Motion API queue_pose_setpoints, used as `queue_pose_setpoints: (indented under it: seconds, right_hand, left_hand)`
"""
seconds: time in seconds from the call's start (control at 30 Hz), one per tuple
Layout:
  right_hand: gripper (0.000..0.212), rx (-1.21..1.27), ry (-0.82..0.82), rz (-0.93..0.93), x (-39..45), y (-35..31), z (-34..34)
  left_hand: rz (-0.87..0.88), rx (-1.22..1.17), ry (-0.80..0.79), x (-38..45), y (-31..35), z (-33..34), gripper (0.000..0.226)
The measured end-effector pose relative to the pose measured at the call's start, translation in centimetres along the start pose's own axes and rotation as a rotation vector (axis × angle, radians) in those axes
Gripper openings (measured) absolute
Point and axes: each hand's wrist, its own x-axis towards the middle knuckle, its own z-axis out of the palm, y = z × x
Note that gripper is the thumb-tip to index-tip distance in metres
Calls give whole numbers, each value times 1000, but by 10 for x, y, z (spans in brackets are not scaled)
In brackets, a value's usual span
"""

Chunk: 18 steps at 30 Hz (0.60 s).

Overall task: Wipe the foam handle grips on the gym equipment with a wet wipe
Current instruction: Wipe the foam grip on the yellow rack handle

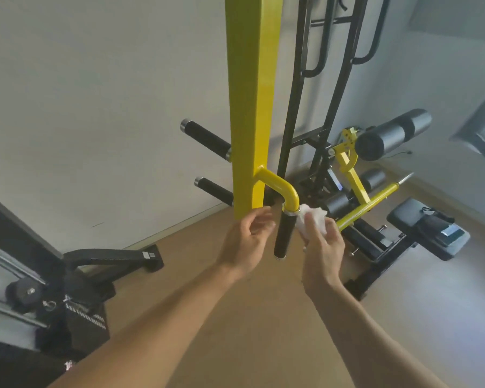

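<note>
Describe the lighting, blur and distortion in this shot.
Head view: soft, even daylight, no hard shadows; mild sheen on the yellow post; wide-angle bending of the wall edges; overall softness, with the left hand and the wipe slightly blurred.

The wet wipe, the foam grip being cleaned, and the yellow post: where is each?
wet wipe [314,221], head view, crumpled middle above the fingers
foam grip [284,236], head view, mid-length of black sleeve
yellow post [251,107], head view, front face
</note>
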Motion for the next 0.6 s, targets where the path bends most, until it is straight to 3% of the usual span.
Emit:
queue_pose_setpoints:
  seconds: [0.1,0.2,0.3,0.43,0.53,0.6]
  right_hand:
    - [35,26,-179,-84,-9,18,-6]
    - [11,2,-159,-162,5,17,-9]
    - [30,-107,-239,-146,28,16,-6]
    - [21,-356,-472,-138,43,27,-6]
    - [18,-457,-415,-218,44,35,-4]
    - [14,-512,-395,-267,45,40,-4]
  left_hand:
    - [63,4,130,7,8,2,18]
    - [67,-10,145,13,9,2,12]
    - [30,57,118,13,6,10,12]
    - [9,81,196,5,-3,23,11]
    - [147,149,424,-1,-3,24,10]
    - [188,231,457,-2,3,24,9]
